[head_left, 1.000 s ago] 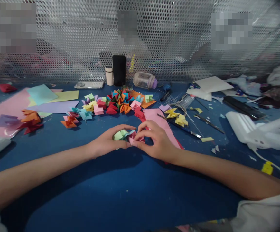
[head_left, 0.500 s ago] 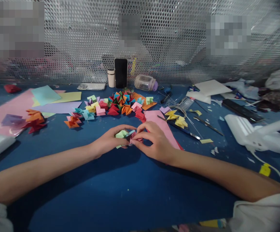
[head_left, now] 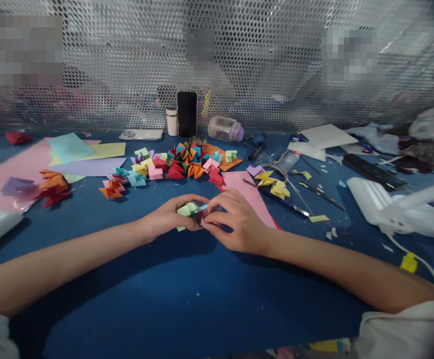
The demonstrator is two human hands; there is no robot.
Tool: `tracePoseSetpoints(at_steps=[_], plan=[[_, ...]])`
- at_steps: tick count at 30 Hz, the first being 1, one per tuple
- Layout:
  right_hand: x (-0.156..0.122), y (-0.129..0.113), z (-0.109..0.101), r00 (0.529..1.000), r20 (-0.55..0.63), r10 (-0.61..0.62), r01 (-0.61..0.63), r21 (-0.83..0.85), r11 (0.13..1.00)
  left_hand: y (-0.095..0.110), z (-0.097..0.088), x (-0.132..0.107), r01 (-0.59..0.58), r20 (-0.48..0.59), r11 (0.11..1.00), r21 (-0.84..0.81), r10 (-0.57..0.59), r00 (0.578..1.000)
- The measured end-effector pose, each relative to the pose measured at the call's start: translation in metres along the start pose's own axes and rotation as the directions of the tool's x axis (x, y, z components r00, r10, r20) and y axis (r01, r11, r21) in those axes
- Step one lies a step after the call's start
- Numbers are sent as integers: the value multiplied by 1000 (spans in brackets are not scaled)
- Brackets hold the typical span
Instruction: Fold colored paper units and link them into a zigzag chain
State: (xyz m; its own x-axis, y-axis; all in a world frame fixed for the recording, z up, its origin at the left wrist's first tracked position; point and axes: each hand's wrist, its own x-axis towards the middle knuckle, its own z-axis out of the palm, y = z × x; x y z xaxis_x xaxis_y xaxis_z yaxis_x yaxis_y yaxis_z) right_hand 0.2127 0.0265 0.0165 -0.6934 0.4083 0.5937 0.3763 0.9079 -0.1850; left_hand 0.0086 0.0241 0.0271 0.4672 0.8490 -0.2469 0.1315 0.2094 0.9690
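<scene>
Between my two hands, above the blue table, is a small folded-paper piece (head_left: 187, 209) in light green, with some light blue and pink on its right side. My left hand (head_left: 168, 218) is closed around the green part, thumb in front and fingers behind. On the pink end, the fingertips of my right hand (head_left: 235, 219) are pinched together and hide much of it. Just beyond my hands lies a row of colourful folded-paper pieces (head_left: 189, 162). A pink paper sheet (head_left: 249, 194) runs partly behind my right hand.
Flat coloured sheets (head_left: 71, 148) and orange and red folded pieces (head_left: 54, 187) lie left. A phone (head_left: 187, 113) stands by the perforated metal panel (head_left: 138, 60). To the right are yellow folded pieces (head_left: 279, 188), a blade (head_left: 301, 211), tweezers (head_left: 322, 194) and a white lamp (head_left: 374, 204).
My right hand has shifted slightly left and its fingers have closed further over the pink end. Less pink paper shows now. The left hand stays around the green part.
</scene>
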Motion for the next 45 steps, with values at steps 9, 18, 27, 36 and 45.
tracePoseSetpoints(at_steps=[9, 18, 27, 36, 45], plan=[[-4, 11, -6, 995, -85, -55, 47, -89, 995, -1, -9, 4, 43, 66, 933, -358, -21, 998], [-3, 17, -6, 983, -164, 79, -86, -36, 996, -13, -17, 9, -72, 175, 903, -423, 160, 971], [-6, 19, 0, 988, -104, 116, -116, 10, 993, -14, -9, 10, -141, 73, 964, -224, 160, 984], [-8, 16, 0, 992, -123, 25, -16, 76, 997, -18, -7, 8, -210, 37, 973, -100, 214, 976], [-9, 15, -4, 980, -201, -14, 40, 128, 991, -18, -9, 4, -261, -28, 965, -24, 260, 965]])
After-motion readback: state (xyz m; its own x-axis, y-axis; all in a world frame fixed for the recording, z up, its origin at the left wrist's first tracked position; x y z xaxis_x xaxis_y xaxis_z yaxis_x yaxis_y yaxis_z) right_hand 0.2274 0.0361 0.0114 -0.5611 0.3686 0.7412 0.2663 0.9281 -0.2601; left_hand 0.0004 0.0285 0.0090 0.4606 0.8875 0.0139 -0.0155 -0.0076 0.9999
